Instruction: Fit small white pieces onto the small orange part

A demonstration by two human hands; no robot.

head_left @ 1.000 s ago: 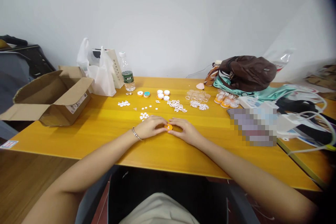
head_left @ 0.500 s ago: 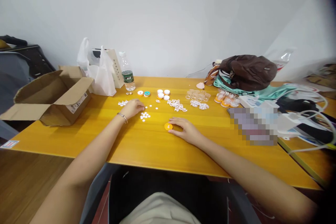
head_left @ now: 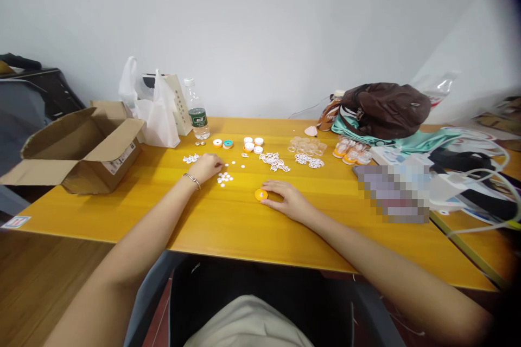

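While the right hand (head_left: 287, 199) clasps a pale-centred orange disc (head_left: 259, 195), the left hand (head_left: 209, 166) lies toward ten o'clock, its hold unclear.

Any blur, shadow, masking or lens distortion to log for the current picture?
Head view: dark vignetting upper and lower right; blur along the right edge; a pixelated patch masking detail; forearms look stretched toward the lower corners; soft shadow on the table beside the cardboard box; the orange disc too small for fine detail.

White discs (head_left: 227, 178) on yellow table (head_left: 236, 227)
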